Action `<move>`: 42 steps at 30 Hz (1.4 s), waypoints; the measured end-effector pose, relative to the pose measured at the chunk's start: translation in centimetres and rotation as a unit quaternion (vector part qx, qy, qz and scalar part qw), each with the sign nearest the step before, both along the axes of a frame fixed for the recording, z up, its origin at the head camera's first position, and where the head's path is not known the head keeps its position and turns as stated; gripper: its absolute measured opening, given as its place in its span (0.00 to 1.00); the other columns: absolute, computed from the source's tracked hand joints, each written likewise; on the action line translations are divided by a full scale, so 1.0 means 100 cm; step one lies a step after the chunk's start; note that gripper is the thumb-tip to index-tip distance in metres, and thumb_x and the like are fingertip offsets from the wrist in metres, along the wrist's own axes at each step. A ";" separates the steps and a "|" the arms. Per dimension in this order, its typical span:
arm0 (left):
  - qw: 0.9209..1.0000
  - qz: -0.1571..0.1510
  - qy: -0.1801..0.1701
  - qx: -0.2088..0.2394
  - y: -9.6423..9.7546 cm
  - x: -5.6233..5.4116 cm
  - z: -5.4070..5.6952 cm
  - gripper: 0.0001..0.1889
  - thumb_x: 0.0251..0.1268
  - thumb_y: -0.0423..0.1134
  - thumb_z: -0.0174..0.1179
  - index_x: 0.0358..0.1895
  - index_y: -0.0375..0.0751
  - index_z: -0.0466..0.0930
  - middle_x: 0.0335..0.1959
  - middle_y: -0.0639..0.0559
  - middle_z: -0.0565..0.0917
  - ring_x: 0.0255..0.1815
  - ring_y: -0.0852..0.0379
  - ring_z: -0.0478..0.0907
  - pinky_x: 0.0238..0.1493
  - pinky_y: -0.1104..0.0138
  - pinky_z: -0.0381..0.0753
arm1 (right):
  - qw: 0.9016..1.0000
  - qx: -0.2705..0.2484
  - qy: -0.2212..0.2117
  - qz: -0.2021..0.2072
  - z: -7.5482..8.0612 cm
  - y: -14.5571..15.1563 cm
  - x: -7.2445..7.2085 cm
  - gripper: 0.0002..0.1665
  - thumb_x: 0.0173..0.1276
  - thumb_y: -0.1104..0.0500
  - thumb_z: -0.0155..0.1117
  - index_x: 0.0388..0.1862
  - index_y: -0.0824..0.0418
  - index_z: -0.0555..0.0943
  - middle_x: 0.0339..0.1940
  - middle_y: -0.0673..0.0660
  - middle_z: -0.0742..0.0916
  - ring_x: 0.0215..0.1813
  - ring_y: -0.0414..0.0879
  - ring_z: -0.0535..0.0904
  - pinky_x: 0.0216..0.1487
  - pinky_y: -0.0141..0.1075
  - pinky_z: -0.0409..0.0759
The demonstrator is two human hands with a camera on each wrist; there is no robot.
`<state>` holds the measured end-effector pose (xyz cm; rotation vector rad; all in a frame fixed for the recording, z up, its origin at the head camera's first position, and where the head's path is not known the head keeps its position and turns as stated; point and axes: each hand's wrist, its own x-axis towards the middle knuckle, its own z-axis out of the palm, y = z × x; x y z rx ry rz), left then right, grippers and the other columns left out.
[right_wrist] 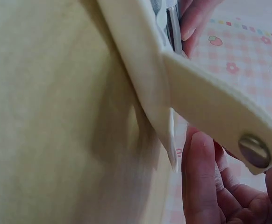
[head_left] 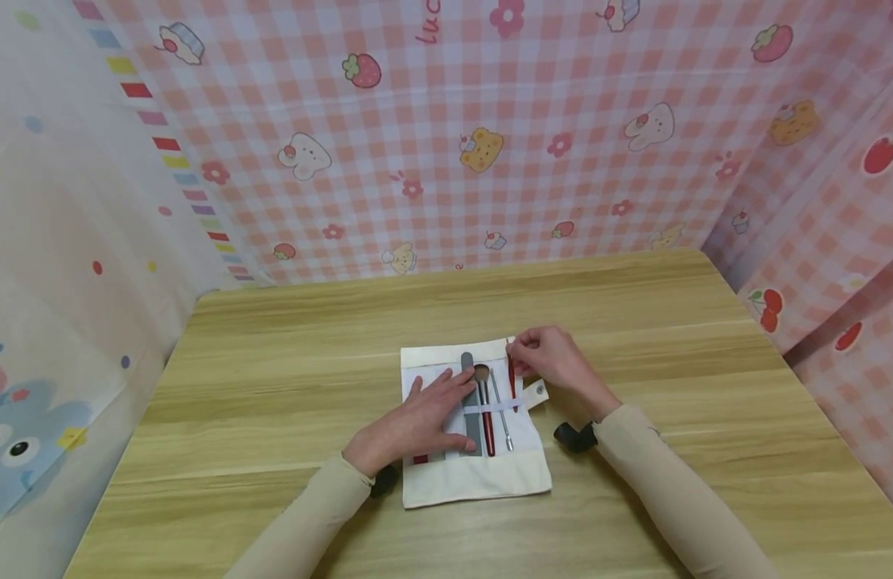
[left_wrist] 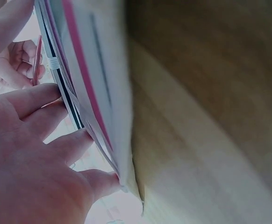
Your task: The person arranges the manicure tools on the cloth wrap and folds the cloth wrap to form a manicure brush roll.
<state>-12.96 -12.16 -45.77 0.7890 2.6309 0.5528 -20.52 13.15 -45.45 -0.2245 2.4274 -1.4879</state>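
Note:
A cream fabric tool roll (head_left: 483, 481) lies unrolled on the table, a white elastic band across its middle. My left hand (head_left: 426, 414) rests on its left part with fingers spread, touching the grey nail file (head_left: 468, 426). At the right side my right hand (head_left: 553, 355) pinches a slim red stick-like tool (head_left: 513, 384) near its upper end; its lower part lies by the band. Between the hands are a makeup brush (head_left: 488, 418) with a red handle and a thin metal tool (head_left: 501, 414). A red item (head_left: 421, 459) is mostly hidden under my left hand.
A strap with a snap button (head_left: 537, 393) sticks out from the roll's right edge, below my right hand. The wooden table (head_left: 287, 362) reaches back to a pink checked curtain (head_left: 417, 112). Dark wrist devices (head_left: 575, 437) sit by both cuffs.

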 end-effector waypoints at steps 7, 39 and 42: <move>1.000 0.001 0.000 0.001 0.000 0.001 0.000 0.49 0.64 0.61 0.70 0.82 0.44 0.59 0.85 0.54 0.53 0.85 0.47 0.45 0.79 0.37 0.43 | 1.000 0.002 -0.020 0.016 -0.001 0.001 0.003 0.13 0.77 0.60 0.63 0.44 0.71 0.86 0.31 0.59 0.88 0.31 0.45 0.86 0.38 0.38 0.88; 1.000 0.000 -0.002 0.011 0.000 0.000 0.000 0.47 0.65 0.59 0.70 0.81 0.43 0.60 0.85 0.53 0.53 0.85 0.45 0.45 0.78 0.36 0.41 | 0.995 0.070 -0.011 0.074 -0.005 0.013 0.009 0.11 0.71 0.56 0.67 0.33 0.61 0.88 0.33 0.52 0.88 0.37 0.45 0.78 0.39 0.36 0.74; 1.000 -0.001 -0.002 0.010 0.000 0.000 0.001 0.47 0.65 0.59 0.70 0.82 0.43 0.60 0.85 0.54 0.53 0.85 0.46 0.45 0.79 0.36 0.41 | 0.994 0.073 -0.015 0.076 -0.005 0.014 0.009 0.11 0.71 0.56 0.67 0.33 0.61 0.88 0.33 0.52 0.87 0.37 0.45 0.77 0.39 0.36 0.73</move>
